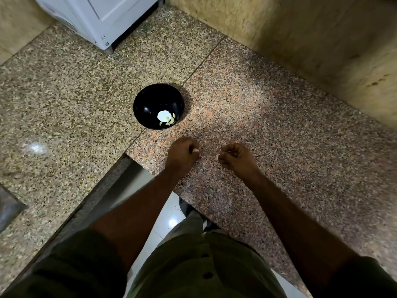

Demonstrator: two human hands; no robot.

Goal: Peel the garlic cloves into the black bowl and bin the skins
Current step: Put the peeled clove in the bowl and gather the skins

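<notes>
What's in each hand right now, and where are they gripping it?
The left hand pinches a small white piece, probably a garlic clove, at its fingertips. The right hand pinches a thin skin strip by one end.

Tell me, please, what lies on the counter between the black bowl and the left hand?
Nothing: in the head view, only bare speckled counter separates the black bowl from the left hand.

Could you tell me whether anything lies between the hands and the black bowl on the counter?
Nothing visible does. Only bare speckled granite counter lies between the left hand, the right hand and the round black bowl, which already holds pale peeled garlic cloves.
</notes>
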